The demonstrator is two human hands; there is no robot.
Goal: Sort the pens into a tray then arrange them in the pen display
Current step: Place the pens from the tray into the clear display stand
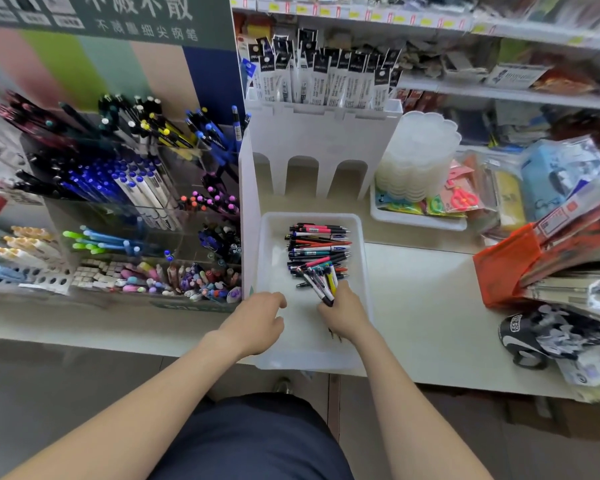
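Observation:
A white plastic tray (pixel 274 244) sits on the counter in front of me. A heap of mixed pens (pixel 317 249) lies in its far half. My right hand (pixel 343 315) is inside the tray and grips a small bunch of pens (pixel 321 284) whose ends fan out toward the heap. My left hand (pixel 257 322) hovers at the tray's near-left rim, fingers loosely curled and holding nothing. The clear pen display (pixel 125 202) stands to the left, its compartments filled with pens sorted by colour.
A white refill stand (pixel 321 133) rises just behind the tray. A stack of clear containers (pixel 416 157) and a bin of packaged scissors (pixel 426 206) sit at the back right. An orange pouch (pixel 506 268) and a black cap (pixel 548 336) crowd the right counter.

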